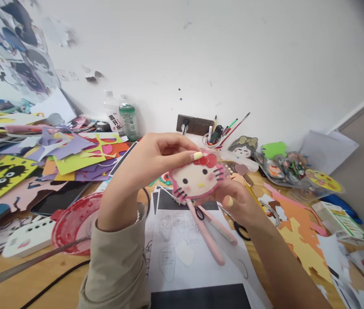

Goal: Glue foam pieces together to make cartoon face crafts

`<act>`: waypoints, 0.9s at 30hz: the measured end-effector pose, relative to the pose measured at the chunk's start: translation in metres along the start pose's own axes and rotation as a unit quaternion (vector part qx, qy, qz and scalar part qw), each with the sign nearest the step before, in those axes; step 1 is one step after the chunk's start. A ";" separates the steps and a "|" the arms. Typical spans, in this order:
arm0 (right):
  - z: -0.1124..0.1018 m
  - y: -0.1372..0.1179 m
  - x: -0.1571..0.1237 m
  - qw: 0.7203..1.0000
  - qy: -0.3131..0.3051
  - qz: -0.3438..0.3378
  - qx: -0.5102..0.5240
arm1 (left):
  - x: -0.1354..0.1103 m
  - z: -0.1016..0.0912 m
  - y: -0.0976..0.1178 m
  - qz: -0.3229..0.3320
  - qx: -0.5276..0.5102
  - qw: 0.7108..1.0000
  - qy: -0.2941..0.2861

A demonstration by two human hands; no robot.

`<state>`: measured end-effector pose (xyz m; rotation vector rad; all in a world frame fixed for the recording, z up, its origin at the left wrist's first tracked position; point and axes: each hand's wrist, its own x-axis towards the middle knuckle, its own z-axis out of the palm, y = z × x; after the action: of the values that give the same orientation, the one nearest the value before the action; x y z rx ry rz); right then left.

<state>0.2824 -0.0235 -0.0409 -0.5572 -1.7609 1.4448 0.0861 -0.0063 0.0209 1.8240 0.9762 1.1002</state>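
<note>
A Hello Kitty face cutout (190,182) with a red bow, black whiskers and a pink edge is held up above the desk. My left hand (165,156) pinches its top by the bow, with the thumb in front and the other fingers behind. At its lower right edge, my right hand (238,201) has its fingers partly hidden behind the piece, while its thumb stands apart from it. Below lies a pink two-armed tool (212,246), resembling a hair straightener, on a white sheet with pencil drawings (201,279).
Coloured paper scraps (81,156) heap up on the left, near a red bowl (68,227) and a phone (59,198). Two bottles (128,118) stand by the wall, and a pen holder (214,139) near the socket (186,124). Orange paper (298,223) and a small carton (343,221) lie right.
</note>
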 end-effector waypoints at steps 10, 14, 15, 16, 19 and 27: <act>0.008 -0.008 0.004 0.973 0.173 0.078 -0.128 | 0.007 0.003 -0.003 -0.060 0.064 0.991 -0.100; 0.007 -0.009 0.004 0.972 0.175 0.082 -0.137 | 0.007 0.004 0.000 -0.055 0.114 0.988 -0.089; 0.007 -0.009 0.004 0.971 0.174 0.081 -0.143 | 0.007 0.005 0.000 -0.052 0.120 0.988 -0.084; 0.008 -0.010 0.004 0.970 0.173 0.081 -0.149 | 0.007 0.005 0.001 -0.049 0.124 0.988 -0.080; 0.008 -0.011 0.004 0.969 0.171 0.081 -0.157 | 0.006 0.005 0.002 -0.045 0.136 0.987 -0.074; 0.004 -0.009 0.002 0.970 0.176 0.075 -0.147 | 0.006 0.007 -0.002 -0.038 0.114 0.989 -0.090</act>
<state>0.2791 -0.0272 -0.0317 -1.0559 -1.6773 1.1010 0.0944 -0.0015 0.0189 2.0123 1.0887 0.7870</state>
